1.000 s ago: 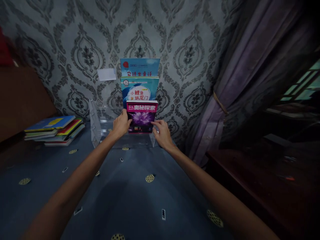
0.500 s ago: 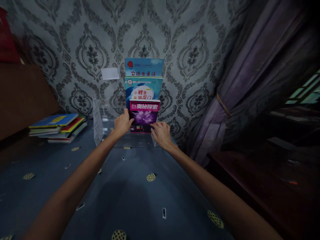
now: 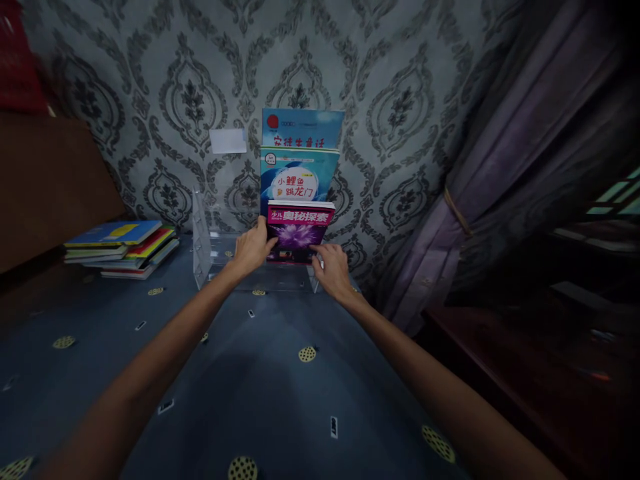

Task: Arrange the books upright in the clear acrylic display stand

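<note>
A purple and pink book (image 3: 299,233) stands at the front of a clear stepped rack (image 3: 201,243). My left hand (image 3: 253,248) grips its left edge, thumb on the front cover, other fingers behind. At its lower right edge is my right hand (image 3: 333,268), closed on the book, with fingertips on the cover. Behind it, a teal book (image 3: 300,163) with a white oval on its cover stands higher in the rack. Farthest back and tallest is a blue book (image 3: 305,127), its lower part hidden by the teal one.
A stack of several books (image 3: 120,247) lies to the left, beside a brown box (image 3: 50,187). The blue patterned tablecloth (image 3: 280,387) spreads in front. Patterned wallpaper with a white tag (image 3: 228,141) before it rises behind; a purple curtain (image 3: 480,187) hangs at the right.
The whole scene has shifted slightly to the right in view as the camera turned. The purple book appears tilted back a little more, its top page edge showing more. Both hands keep their hold.
</note>
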A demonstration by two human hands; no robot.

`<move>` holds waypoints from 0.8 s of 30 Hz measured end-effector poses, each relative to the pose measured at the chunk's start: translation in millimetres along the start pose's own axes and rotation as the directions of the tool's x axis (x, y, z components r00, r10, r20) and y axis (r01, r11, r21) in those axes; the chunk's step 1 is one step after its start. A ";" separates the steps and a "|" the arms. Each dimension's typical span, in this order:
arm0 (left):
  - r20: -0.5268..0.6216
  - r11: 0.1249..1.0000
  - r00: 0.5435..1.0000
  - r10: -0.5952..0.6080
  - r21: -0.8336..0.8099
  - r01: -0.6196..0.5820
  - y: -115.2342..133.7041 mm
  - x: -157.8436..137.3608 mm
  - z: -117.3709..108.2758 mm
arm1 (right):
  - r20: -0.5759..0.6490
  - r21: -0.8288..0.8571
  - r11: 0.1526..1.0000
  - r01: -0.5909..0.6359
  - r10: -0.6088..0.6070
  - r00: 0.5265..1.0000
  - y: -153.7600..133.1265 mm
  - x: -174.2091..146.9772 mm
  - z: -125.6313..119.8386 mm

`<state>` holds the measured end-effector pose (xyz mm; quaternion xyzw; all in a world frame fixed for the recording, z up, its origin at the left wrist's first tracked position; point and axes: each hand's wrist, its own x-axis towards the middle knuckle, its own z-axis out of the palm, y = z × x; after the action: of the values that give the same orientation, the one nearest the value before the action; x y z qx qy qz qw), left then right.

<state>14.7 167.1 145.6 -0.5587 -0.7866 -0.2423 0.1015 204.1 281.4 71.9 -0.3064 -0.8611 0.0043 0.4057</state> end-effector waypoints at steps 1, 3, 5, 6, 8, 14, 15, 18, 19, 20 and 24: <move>0.000 1.000 1.000 0.007 0.005 -0.007 0.2 -0.4 0.7 | -0.007 0.007 1.000 0.002 -0.002 1.000 0.9 -0.1 0.2; -0.003 1.000 1.000 0.015 0.006 -0.015 0.8 -1.0 1.7 | -0.017 0.017 1.000 0.005 -0.005 1.000 3.2 0.1 0.7; 0.003 1.000 1.000 0.019 -0.006 -0.019 1.4 -1.3 1.6 | -0.022 0.026 0.999 0.019 -0.018 1.000 6.3 0.5 1.4; 0.010 1.000 1.000 0.022 -0.017 -0.022 1.7 -1.5 1.2 | -0.024 0.030 0.999 0.028 -0.028 0.999 8.1 0.7 1.8; 0.022 0.998 0.999 0.036 -0.050 -0.035 1.5 -2.4 0.0 | -0.027 0.035 0.998 0.048 -0.047 0.999 12.3 1.5 2.6; -0.041 0.983 0.992 0.122 -0.133 -0.127 -23.4 -21.0 -3.4 | -0.054 0.062 0.994 0.092 -0.089 0.995 16.7 -2.4 0.0; -0.070 0.981 0.989 0.131 -0.132 -0.140 -33.6 -27.4 -4.5 | -0.058 0.081 0.991 0.104 -0.100 0.993 14.5 -6.8 -1.7; -0.185 0.986 0.977 0.106 -0.106 -0.127 -76.6 -47.7 -10.8 | -0.042 0.157 0.978 0.140 -0.135 0.990 1.3 -29.8 -5.4; -0.235 0.991 0.969 0.075 -0.092 -0.098 -94.8 -53.6 -14.0 | -0.032 0.187 0.969 0.164 -0.160 0.987 -4.9 -40.3 -5.3; -0.292 0.996 0.956 0.029 -0.076 -0.053 -114.3 -58.4 -17.8 | -0.021 0.216 0.959 0.182 -0.181 0.983 -11.8 -51.6 -4.5; -0.450 0.967 0.861 -0.235 -0.016 0.255 -197.0 -66.5 -35.1 | 0.076 0.350 0.921 0.172 -0.211 0.975 -41.2 -96.7 4.9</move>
<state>-148.4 43.7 94.5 -0.3807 -0.8116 -0.3582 0.2608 225.8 197.8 11.8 -0.1450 -0.8945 0.1311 0.4021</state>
